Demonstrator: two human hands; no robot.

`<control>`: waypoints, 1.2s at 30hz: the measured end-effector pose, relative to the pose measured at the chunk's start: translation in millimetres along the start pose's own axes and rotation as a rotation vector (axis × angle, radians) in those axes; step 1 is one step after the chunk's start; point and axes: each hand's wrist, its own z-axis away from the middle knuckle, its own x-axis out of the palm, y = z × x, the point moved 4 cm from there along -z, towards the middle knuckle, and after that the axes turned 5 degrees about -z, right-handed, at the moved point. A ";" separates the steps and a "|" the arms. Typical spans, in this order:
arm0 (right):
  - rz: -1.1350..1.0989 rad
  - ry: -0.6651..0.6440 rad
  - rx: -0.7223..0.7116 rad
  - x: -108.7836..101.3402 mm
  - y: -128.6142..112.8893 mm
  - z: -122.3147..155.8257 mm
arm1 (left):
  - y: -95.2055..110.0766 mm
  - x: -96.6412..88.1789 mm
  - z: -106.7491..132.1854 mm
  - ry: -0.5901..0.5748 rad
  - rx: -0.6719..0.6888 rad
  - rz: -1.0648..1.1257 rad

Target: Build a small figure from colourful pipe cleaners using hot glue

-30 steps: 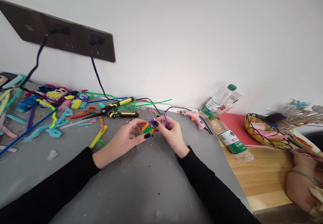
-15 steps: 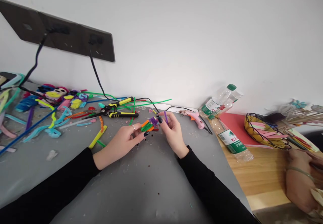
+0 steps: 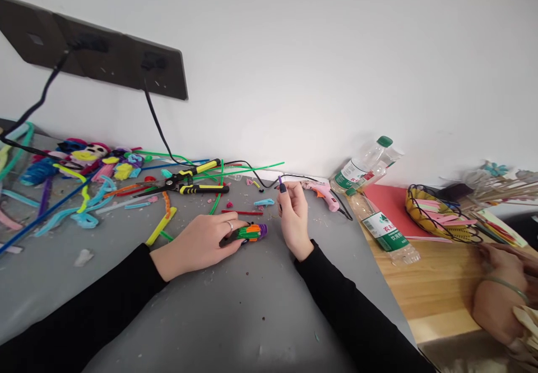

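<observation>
My left hand [image 3: 205,244] is closed around one end of a small pipe-cleaner figure [image 3: 252,232], striped green and orange with a purple end that points right. The figure is low over the grey mat, and its left part is hidden under my fingers. To the right, my right hand [image 3: 293,216] pinches a short purple pipe cleaner [image 3: 281,180] between thumb and fingers, its tip sticking up. A red pipe cleaner piece [image 3: 242,213] and a light blue piece [image 3: 264,202] lie on the mat between and behind the hands.
Yellow-and-black pliers [image 3: 195,180] lie behind my left hand, among loose pipe cleaners and fuzzy figures [image 3: 86,154]. A pink glue gun [image 3: 323,194] rests by the wall. Plastic bottles [image 3: 389,233], a yellow basket [image 3: 432,210] and another person's arm [image 3: 500,300] are at right.
My left hand has lowered the figure toward the mat and turned its purple end right. My right hand has moved right, away from the figure, still pinching the purple piece.
</observation>
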 end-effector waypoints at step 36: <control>0.613 -0.481 -0.727 30.7 -29.1 30.2 | -7.1 -13.3 -5.8 0.241 -0.304 1.059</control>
